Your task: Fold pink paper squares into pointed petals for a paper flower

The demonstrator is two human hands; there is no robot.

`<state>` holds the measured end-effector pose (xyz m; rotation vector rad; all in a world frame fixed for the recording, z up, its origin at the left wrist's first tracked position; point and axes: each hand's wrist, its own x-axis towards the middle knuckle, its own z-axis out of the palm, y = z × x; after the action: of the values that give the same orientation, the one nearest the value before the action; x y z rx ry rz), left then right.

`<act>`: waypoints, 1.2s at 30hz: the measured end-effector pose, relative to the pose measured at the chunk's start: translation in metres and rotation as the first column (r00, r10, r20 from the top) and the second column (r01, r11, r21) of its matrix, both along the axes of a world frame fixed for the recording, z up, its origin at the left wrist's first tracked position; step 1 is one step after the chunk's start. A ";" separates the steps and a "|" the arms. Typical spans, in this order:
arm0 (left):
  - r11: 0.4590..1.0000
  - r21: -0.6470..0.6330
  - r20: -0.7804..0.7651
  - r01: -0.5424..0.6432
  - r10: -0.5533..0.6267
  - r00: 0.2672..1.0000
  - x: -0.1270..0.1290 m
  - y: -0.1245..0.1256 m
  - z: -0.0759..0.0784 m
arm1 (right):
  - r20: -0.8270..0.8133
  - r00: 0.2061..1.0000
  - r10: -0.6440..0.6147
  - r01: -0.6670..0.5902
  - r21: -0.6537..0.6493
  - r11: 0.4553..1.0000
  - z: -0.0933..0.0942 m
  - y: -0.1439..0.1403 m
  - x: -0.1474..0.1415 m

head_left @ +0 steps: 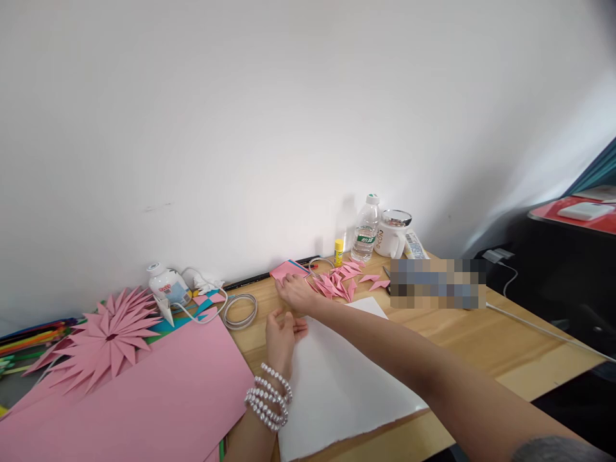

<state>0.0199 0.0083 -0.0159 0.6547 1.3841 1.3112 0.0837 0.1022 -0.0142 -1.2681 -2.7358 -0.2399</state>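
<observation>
The right hand [294,292] is reaching far across the desk [481,340], fingers spread loosely and resting on a pink pad [287,269] lying by the wall; it is touching the pad, not gripping it. The left hand [282,333] is lying half curled on the edge of a white sheet [337,385], holding nothing that shows, a bead bracelet [268,398] sitting on its wrist. Just right of the pad, folded pink pieces [339,282] are lying in a heap. Behind them a glue stick [339,252], a bottle [366,230] and a mug [392,235] are standing. Left of the hands, a cable coil [239,310], a glue gun [167,287], a paper flower [108,335] and a big pink sheet [144,398] are crowding the desk.
</observation>
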 end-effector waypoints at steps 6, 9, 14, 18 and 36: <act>1.000 0.018 -0.021 -0.004 0.004 1.000 0.000 0.001 -0.004 | -0.031 0.999 0.035 -0.036 -0.027 0.999 -0.004 0.006 0.005; 0.999 0.052 -0.056 0.007 -0.004 0.998 0.000 0.000 -0.005 | -0.090 0.995 -0.042 0.038 -0.040 0.998 -0.003 0.009 0.009; 0.996 0.029 -0.067 0.087 -0.085 0.994 0.000 -0.002 -0.004 | -0.223 0.952 -0.211 0.190 -0.113 0.975 -0.008 0.015 0.009; 0.996 -0.008 -0.048 0.090 -0.090 0.995 -0.001 -0.003 -0.001 | -0.361 0.880 -0.308 0.268 -0.158 0.950 -0.010 0.015 0.008; 0.998 -0.026 -0.027 0.060 -0.061 0.998 -0.001 -0.005 0.004 | -0.986 0.114 -0.124 0.005 -0.124 0.992 0.009 -0.038 0.035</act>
<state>0.0187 0.0032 -0.0121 0.6948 1.3906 1.2390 0.1185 0.0647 -0.0054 -0.9339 -1.4237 0.5902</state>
